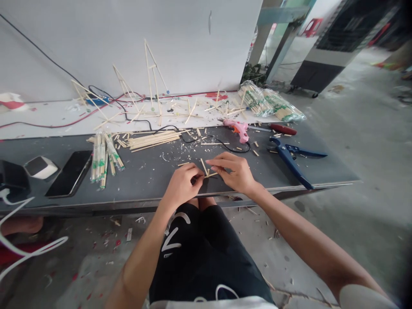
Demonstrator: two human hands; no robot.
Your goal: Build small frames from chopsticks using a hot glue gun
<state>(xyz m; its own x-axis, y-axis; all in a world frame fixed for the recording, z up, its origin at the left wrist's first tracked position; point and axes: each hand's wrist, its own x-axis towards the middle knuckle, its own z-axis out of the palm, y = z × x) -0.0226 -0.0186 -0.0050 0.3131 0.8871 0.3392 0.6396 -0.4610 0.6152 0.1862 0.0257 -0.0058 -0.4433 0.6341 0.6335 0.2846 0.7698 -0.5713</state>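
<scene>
My left hand [184, 184] and my right hand [234, 171] meet at the front edge of a low dark board [144, 180]. Both pinch a small joint of short bamboo sticks [207, 171], which rests just above the board. The left fingers curl round one end; the right fingers press on the other. A pile of long bare sticks [153, 140] lies further back to the left. A pink glue gun [238, 129] lies behind my right hand, with its black cord looping over the board.
Blue cutters [291, 158] and a red-handled tool [282, 128] lie at the right. Wrapped chopsticks [103, 158], a phone [69, 173] and a small white device [40, 167] lie at the left. Upright stick frames [153, 75] and bagged sticks [270, 103] stand against the white wall.
</scene>
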